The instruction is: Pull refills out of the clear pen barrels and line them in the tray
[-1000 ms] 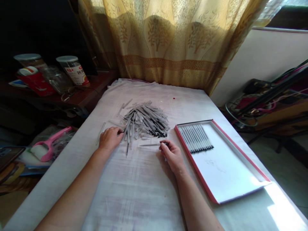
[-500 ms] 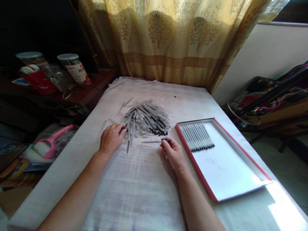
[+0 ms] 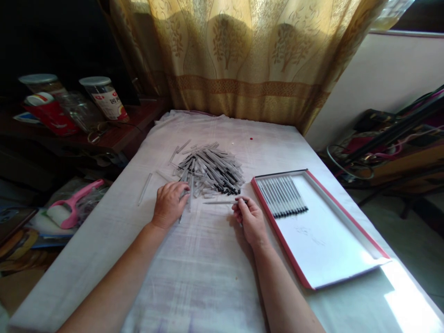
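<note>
My right hand (image 3: pixel 251 221) is closed in a pinch on a pen refill (image 3: pixel 218 202), which points left, its thin tip clear of the fingers. Beside the near left edge of a heap of pen parts (image 3: pixel 211 166), my left hand (image 3: pixel 169 203) has its fingers curled together; what they grip is mostly hidden. A dark tip (image 3: pixel 180 219) shows just below that hand, and a clear barrel (image 3: pixel 191 194) lies by its fingertips. The heap mixes clear barrels, caps and grey, black-ended refills.
Right of my right hand lies a shallow red-edged box lid (image 3: pixel 282 245) with a row of black-ended pens (image 3: pixel 284 196). Loose clear barrels (image 3: pixel 144 188) lie left of the heap. A small red piece (image 3: pixel 251 138) is farther back. Jars (image 3: pixel 106 99) stand on the left side table.
My left hand has shifted right and slightly nearer, covering most of the refill that stuck out from the heap. My right hand keeps its pinch almost in place.
</note>
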Demonstrator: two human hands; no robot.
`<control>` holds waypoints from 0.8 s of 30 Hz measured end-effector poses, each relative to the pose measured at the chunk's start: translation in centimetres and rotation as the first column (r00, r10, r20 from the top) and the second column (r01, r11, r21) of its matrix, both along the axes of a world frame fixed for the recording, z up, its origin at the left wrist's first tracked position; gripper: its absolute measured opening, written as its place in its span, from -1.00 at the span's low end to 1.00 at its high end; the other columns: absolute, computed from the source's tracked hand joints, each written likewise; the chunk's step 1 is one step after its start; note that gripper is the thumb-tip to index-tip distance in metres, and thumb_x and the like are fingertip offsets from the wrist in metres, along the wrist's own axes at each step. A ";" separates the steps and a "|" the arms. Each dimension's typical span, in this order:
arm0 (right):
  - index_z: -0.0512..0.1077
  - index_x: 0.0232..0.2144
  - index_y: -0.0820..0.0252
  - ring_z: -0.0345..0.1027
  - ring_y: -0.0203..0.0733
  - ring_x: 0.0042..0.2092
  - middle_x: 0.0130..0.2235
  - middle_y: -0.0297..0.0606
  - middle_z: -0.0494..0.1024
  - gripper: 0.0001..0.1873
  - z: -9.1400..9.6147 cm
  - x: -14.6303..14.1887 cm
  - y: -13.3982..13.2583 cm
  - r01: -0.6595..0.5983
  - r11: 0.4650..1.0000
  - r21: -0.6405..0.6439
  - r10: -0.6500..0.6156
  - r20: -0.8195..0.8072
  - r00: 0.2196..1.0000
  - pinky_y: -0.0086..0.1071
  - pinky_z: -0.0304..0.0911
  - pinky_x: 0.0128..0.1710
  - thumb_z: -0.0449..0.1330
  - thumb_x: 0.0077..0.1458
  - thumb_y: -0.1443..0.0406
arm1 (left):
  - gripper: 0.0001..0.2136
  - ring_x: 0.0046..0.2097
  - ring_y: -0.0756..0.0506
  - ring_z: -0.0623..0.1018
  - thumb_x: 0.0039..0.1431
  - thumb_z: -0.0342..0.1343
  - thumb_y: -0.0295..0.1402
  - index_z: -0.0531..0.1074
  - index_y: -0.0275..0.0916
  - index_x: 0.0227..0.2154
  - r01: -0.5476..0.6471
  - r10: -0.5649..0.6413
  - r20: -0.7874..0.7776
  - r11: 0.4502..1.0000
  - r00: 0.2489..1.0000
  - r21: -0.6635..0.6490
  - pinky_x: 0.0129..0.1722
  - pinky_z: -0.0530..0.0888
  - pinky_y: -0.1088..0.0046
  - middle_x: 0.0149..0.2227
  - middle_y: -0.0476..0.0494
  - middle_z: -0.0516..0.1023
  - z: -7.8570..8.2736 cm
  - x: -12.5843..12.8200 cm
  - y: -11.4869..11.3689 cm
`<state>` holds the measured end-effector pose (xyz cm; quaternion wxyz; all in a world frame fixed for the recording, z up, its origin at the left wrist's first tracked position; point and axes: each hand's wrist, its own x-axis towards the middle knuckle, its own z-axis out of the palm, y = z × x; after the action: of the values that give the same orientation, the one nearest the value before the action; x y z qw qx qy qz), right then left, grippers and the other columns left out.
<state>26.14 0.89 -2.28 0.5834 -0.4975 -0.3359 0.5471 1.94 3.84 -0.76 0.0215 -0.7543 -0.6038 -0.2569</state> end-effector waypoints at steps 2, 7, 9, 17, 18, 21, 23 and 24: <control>0.46 -0.37 0.15 0.20 -0.39 -0.59 -0.54 -0.39 0.48 -0.56 0.1 0.1 0.0 0.013 1.000 0.003 -0.012 -0.054 0.998 -0.53 0.02 -0.66 0.39 -0.16 -0.04 | -0.88 -0.07 -0.20 0.55 0.22 0.10 -0.39 0.47 -0.17 -0.20 0.078 -0.079 0.072 0.997 0.994 0.022 0.01 0.37 0.21 -0.15 -0.14 0.63 -0.2 0.2 -0.7; 0.46 -0.37 0.15 0.19 -0.42 -0.59 -0.55 -0.40 0.48 -0.56 0.5 0.3 -0.2 0.026 0.999 0.021 -0.022 -0.168 0.986 -0.56 0.02 -0.66 0.42 -0.18 -0.01 | -0.86 -0.29 -0.10 0.55 0.25 0.05 -0.28 0.44 -0.18 -0.23 0.191 -0.170 0.282 0.980 0.944 -0.050 -0.18 0.45 0.36 -0.32 -0.08 0.59 -0.8 1.2 -2.3; 0.45 -0.37 0.15 0.21 -0.41 -0.58 -0.55 -0.40 0.49 -0.55 0.6 0.3 -0.2 0.021 1.000 0.013 -0.019 -0.151 0.988 -0.56 0.02 -0.65 0.42 -0.19 -0.02 | -0.84 -0.33 -0.06 0.52 0.25 0.04 -0.26 0.46 -0.19 -0.22 0.204 -0.158 0.382 0.975 0.911 -0.082 -0.26 0.46 0.43 -0.30 -0.08 0.56 -0.8 1.6 -2.6; 0.43 -0.35 0.14 0.22 -0.39 -0.58 -0.54 -0.39 0.49 -0.55 0.5 0.5 -0.2 0.011 1.000 0.016 -0.010 -0.046 0.999 -0.52 0.02 -0.64 0.37 -0.14 -0.04 | -0.76 -0.26 -0.09 0.53 0.19 0.09 -0.20 0.54 -0.20 -0.21 0.223 -0.073 0.593 0.957 0.802 -0.183 -0.22 0.48 0.42 -0.27 -0.13 0.58 -0.7 2.1 -2.9; 0.43 -0.35 0.14 0.22 -0.39 -0.58 -0.54 -0.39 0.49 -0.55 0.5 0.5 -0.2 0.011 1.000 0.014 -0.010 -0.038 0.999 -0.52 0.02 -0.64 0.36 -0.14 -0.05 | -0.75 -0.24 -0.10 0.53 0.18 0.10 -0.19 0.55 -0.20 -0.20 0.221 -0.063 0.601 0.956 0.796 -0.192 -0.20 0.48 0.41 -0.25 -0.14 0.59 -0.7 2.1 -2.9; 0.43 -0.36 0.14 0.22 -0.38 -0.58 -0.54 -0.38 0.49 -0.54 0.5 0.4 -0.2 -0.005 1.000 0.004 0.005 -0.030 1.000 -0.51 0.03 -0.63 0.36 -0.15 -0.06 | -0.75 -0.22 -0.10 0.54 0.17 0.11 -0.19 0.56 -0.20 -0.21 0.231 -0.061 0.616 0.952 0.785 -0.199 -0.19 0.48 0.40 -0.24 -0.15 0.59 -0.6 2.1 -2.9; 0.43 -0.36 0.14 0.22 -0.38 -0.58 -0.54 -0.38 0.49 -0.54 0.5 0.2 -0.2 -0.022 1.000 0.002 0.022 -0.038 0.999 -0.52 0.04 -0.63 0.36 -0.15 -0.06 | -0.76 -0.25 -0.09 0.53 0.16 0.11 -0.21 0.55 -0.21 -0.22 0.245 -0.076 0.620 0.950 0.781 -0.193 -0.21 0.47 0.41 -0.25 -0.15 0.58 -0.6 2.2 -3.0; 0.43 -0.36 0.14 0.22 -0.38 -0.58 -0.54 -0.38 0.49 -0.55 0.5 0.1 -0.2 -0.028 1.000 0.002 0.028 -0.037 0.999 -0.52 0.05 -0.63 0.36 -0.15 -0.05 | -0.77 -0.27 -0.08 0.53 0.16 0.12 -0.21 0.55 -0.21 -0.23 0.252 -0.082 0.621 0.949 0.779 -0.191 -0.22 0.47 0.42 -0.26 -0.14 0.58 -0.6 2.3 -3.0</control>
<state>26.28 0.66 -1.79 0.5824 -0.4821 -0.3322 0.5640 4.23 0.82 -1.35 -0.2962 -0.6792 -0.5372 -0.4029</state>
